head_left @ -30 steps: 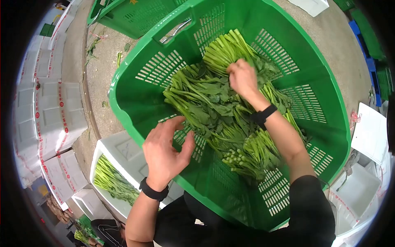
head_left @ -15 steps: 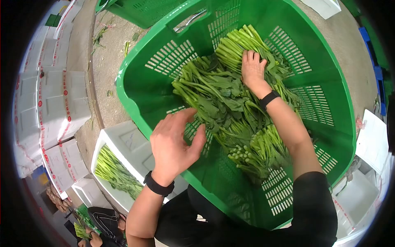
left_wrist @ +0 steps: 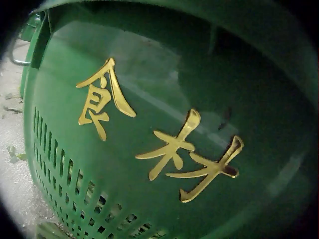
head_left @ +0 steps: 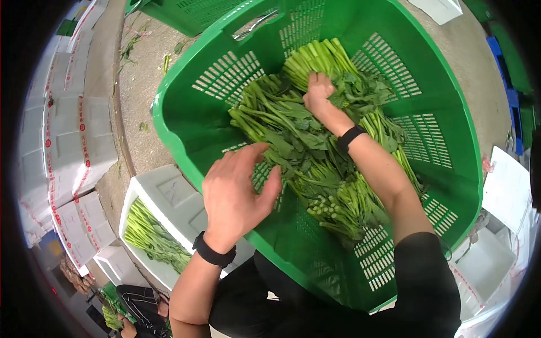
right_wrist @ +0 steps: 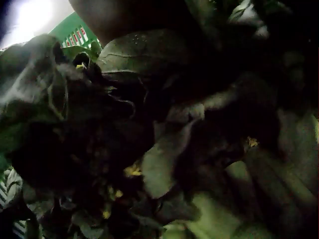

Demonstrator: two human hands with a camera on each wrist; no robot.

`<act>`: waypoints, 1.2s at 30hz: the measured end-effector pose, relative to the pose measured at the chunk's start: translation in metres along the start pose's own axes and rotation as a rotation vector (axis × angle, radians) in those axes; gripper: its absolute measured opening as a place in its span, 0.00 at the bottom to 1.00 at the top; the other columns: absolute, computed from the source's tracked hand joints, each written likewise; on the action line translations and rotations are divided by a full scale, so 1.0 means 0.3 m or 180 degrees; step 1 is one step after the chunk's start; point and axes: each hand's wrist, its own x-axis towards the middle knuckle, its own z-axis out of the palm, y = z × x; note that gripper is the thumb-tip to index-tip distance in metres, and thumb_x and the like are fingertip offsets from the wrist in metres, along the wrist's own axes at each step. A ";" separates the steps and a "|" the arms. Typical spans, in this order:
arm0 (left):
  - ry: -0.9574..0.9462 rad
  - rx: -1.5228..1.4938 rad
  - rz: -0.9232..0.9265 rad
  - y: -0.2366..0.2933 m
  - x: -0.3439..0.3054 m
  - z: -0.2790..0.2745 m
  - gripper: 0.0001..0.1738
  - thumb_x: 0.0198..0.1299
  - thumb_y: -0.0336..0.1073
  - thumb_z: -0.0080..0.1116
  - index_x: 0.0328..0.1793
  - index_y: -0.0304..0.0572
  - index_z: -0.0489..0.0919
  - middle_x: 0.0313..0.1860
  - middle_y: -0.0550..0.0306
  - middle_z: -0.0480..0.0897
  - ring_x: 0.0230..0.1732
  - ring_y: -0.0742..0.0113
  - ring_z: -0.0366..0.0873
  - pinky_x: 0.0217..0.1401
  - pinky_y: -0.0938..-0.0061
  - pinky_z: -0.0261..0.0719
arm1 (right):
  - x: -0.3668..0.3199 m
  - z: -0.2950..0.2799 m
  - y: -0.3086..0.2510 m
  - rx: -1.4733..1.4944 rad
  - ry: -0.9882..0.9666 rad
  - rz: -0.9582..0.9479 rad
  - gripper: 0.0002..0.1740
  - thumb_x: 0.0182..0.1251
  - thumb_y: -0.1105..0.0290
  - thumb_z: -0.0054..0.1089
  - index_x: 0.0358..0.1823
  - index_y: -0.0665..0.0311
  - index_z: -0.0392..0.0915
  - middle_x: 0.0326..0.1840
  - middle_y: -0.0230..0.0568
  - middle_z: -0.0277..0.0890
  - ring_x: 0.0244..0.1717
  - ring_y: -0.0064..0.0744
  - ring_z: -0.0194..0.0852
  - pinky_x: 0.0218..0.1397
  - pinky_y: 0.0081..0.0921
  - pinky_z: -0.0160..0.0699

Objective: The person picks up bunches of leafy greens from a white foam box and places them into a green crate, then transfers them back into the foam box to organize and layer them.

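Bunches of choy sum (head_left: 298, 118), with thick pale-green stems and dark leaves, lie in a large green plastic basket (head_left: 191, 127). My right hand (head_left: 320, 96) is in among them, fingertips against the stems of the upper bunch (head_left: 318, 56); its fingers are partly hidden by greens. Dark leaves (right_wrist: 164, 159) and small yellow flowers fill the right wrist view. Over the basket's near left rim, my left hand (head_left: 236, 188) holds nothing, with thumb and fingers spread apart. Gold characters (left_wrist: 174, 147) on the basket's green wall show in the left wrist view.
A white foam box (head_left: 132, 208) with more choy sum stands left of the basket. Stacked white boxes (head_left: 67, 141) line the far left. Another green basket (head_left: 191, 17) is at the top. Someone else's dark-clothed leg (head_left: 138, 307) appears at lower left.
My right hand was on the upper bunch, lay flatter across it half a second ago, and has since shifted left with its fingers lower into the greens. My left hand stays near the rim.
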 end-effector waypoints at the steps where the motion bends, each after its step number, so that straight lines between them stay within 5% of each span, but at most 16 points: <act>1: -0.0016 0.0052 0.0023 -0.002 -0.001 0.000 0.18 0.49 0.34 0.67 0.47 0.41 0.80 0.33 0.55 0.84 0.33 0.57 0.81 0.35 0.69 0.76 | -0.013 -0.017 0.009 -0.0023 -0.0003 0.0027 0.30 0.47 0.71 0.70 0.54 0.70 0.71 0.45 0.55 0.72 0.48 0.51 0.75 0.45 0.40 0.76; 4: -0.0054 0.0133 0.0027 0.000 -0.002 0.000 0.18 0.49 0.34 0.67 0.47 0.41 0.80 0.34 0.55 0.84 0.33 0.57 0.81 0.35 0.68 0.76 | -0.071 -0.183 0.001 0.0591 -0.0152 0.0208 0.33 0.56 0.64 0.67 0.61 0.71 0.69 0.49 0.55 0.71 0.54 0.50 0.72 0.51 0.40 0.71; 6: -0.0064 0.0145 -0.0018 -0.002 -0.001 -0.004 0.18 0.49 0.35 0.67 0.47 0.41 0.80 0.34 0.55 0.84 0.33 0.57 0.81 0.36 0.68 0.76 | -0.107 -0.253 -0.004 0.0960 0.0239 -0.0042 0.30 0.69 0.54 0.53 0.65 0.68 0.66 0.58 0.54 0.69 0.59 0.50 0.66 0.55 0.49 0.66; 8: -0.0061 0.0149 0.0090 -0.002 -0.001 -0.002 0.18 0.49 0.35 0.67 0.47 0.42 0.80 0.34 0.55 0.84 0.34 0.57 0.81 0.37 0.68 0.76 | -0.199 -0.163 -0.092 0.1815 -0.0930 0.0000 0.35 0.72 0.48 0.45 0.67 0.71 0.63 0.69 0.52 0.63 0.67 0.50 0.61 0.63 0.49 0.61; 10: -0.0095 0.0172 0.0095 0.000 -0.008 0.001 0.17 0.49 0.35 0.67 0.47 0.42 0.80 0.33 0.55 0.84 0.34 0.58 0.81 0.37 0.68 0.76 | -0.238 -0.196 -0.108 0.1893 -0.0716 -0.0171 0.37 0.73 0.45 0.43 0.68 0.71 0.62 0.72 0.56 0.60 0.70 0.51 0.58 0.69 0.48 0.54; 12: -0.0087 0.0236 0.0095 -0.003 -0.005 -0.004 0.17 0.50 0.36 0.67 0.47 0.42 0.80 0.33 0.56 0.83 0.34 0.58 0.81 0.38 0.67 0.76 | -0.219 -0.253 -0.080 0.1783 -0.0871 -0.0291 0.39 0.72 0.45 0.45 0.70 0.73 0.59 0.72 0.57 0.60 0.70 0.51 0.58 0.68 0.48 0.54; 14: -0.0141 0.0184 0.0046 -0.001 -0.005 -0.006 0.17 0.50 0.36 0.67 0.46 0.43 0.79 0.33 0.57 0.83 0.34 0.58 0.81 0.38 0.67 0.76 | -0.237 -0.300 -0.103 0.1653 -0.0354 -0.0173 0.38 0.71 0.46 0.47 0.73 0.65 0.58 0.71 0.56 0.62 0.68 0.52 0.60 0.66 0.45 0.55; 17: -0.0121 0.0213 0.0138 -0.004 -0.006 -0.004 0.16 0.50 0.36 0.66 0.46 0.43 0.79 0.33 0.57 0.83 0.34 0.58 0.80 0.37 0.67 0.75 | -0.266 -0.302 -0.154 0.1237 -0.0157 -0.0272 0.31 0.67 0.54 0.55 0.71 0.49 0.63 0.55 0.50 0.71 0.51 0.50 0.67 0.53 0.49 0.63; 20: -0.0103 0.0222 0.0118 -0.007 -0.010 -0.005 0.16 0.50 0.36 0.66 0.46 0.44 0.79 0.32 0.58 0.83 0.34 0.59 0.80 0.37 0.68 0.75 | -0.213 -0.191 -0.053 0.1115 -0.0455 -0.0306 0.32 0.66 0.58 0.57 0.71 0.50 0.63 0.51 0.45 0.72 0.50 0.48 0.66 0.50 0.51 0.64; 26: -0.0089 0.0242 0.0115 -0.013 -0.008 0.002 0.17 0.51 0.36 0.66 0.47 0.45 0.79 0.32 0.59 0.83 0.33 0.59 0.80 0.37 0.68 0.75 | -0.221 -0.325 -0.067 0.0984 0.0622 -0.0328 0.24 0.63 0.61 0.62 0.61 0.53 0.74 0.46 0.40 0.71 0.44 0.45 0.67 0.47 0.41 0.63; 29: -0.0037 0.0255 0.0111 -0.015 -0.010 0.005 0.17 0.51 0.37 0.66 0.47 0.45 0.79 0.32 0.59 0.83 0.32 0.59 0.79 0.36 0.68 0.75 | -0.192 -0.270 -0.044 0.2066 0.0754 -0.0092 0.28 0.64 0.55 0.61 0.66 0.48 0.70 0.50 0.40 0.72 0.52 0.46 0.66 0.50 0.48 0.64; 33: -0.0085 0.0289 0.0110 -0.013 -0.013 0.002 0.17 0.51 0.37 0.66 0.47 0.44 0.79 0.32 0.60 0.82 0.32 0.59 0.79 0.36 0.67 0.75 | -0.171 -0.298 -0.157 0.0999 0.0272 -0.0634 0.32 0.60 0.64 0.63 0.67 0.45 0.67 0.44 0.45 0.72 0.46 0.48 0.71 0.49 0.39 0.72; 36: -0.0033 0.0302 0.0108 -0.020 -0.018 -0.003 0.17 0.51 0.37 0.66 0.47 0.44 0.79 0.32 0.59 0.82 0.32 0.58 0.78 0.36 0.67 0.74 | -0.096 -0.224 -0.070 0.1132 -0.0109 -0.0333 0.32 0.59 0.65 0.62 0.67 0.46 0.66 0.42 0.46 0.73 0.43 0.49 0.73 0.44 0.42 0.75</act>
